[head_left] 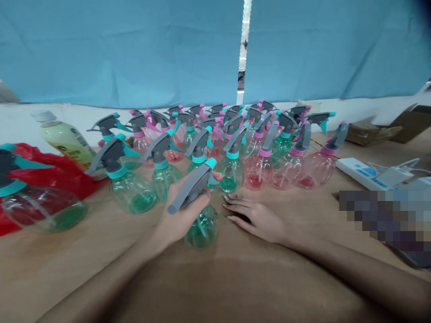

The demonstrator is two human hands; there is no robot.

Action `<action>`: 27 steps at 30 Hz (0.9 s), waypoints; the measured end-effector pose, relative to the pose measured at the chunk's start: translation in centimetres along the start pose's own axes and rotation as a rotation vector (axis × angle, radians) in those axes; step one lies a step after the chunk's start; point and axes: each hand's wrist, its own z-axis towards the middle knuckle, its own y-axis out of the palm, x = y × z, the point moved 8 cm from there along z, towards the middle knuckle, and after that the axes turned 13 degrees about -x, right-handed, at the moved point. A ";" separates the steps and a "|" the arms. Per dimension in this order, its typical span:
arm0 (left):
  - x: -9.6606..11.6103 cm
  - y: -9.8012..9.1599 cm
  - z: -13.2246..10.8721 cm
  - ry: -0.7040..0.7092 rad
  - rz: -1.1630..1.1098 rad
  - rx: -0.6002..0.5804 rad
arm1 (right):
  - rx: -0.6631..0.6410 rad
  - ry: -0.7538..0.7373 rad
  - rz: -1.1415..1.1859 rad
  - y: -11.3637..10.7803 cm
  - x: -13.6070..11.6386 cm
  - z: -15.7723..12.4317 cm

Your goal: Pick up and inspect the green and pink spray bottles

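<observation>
My left hand (pixel 180 213) is wrapped round the neck of a green spray bottle (pixel 202 229) with a grey trigger head (pixel 191 185) and teal collar, which stands on the brown table (pixel 101 251). My right hand (pixel 257 217) lies flat on the table just right of that bottle, fingers stretched out and holding nothing. Behind both hands stands a crowd of green and pink spray bottles (pixel 232 168), all with grey trigger heads.
A red plastic bag (pixel 63 172) and a larger green spray bottle (pixel 40 206) lie at the left, with a pale drink bottle (pixel 65 139) behind. A white power strip (pixel 363 172) and cardboard boxes (pixel 373 130) sit at the right. Blue cloth (pixel 134 49) hangs behind.
</observation>
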 end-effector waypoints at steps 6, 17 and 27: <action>0.2 0.0 0.1 0.019 0.014 0.002 | -0.008 -0.002 0.012 0.0 0.0 0.1; -0.1 -0.3 -0.2 0.023 0.021 0.013 | 0.007 0.003 0.013 -0.2 -0.1 0.0; -0.1 -0.5 -0.2 0.028 0.012 0.038 | 0.016 -0.009 0.015 -0.1 0.0 0.1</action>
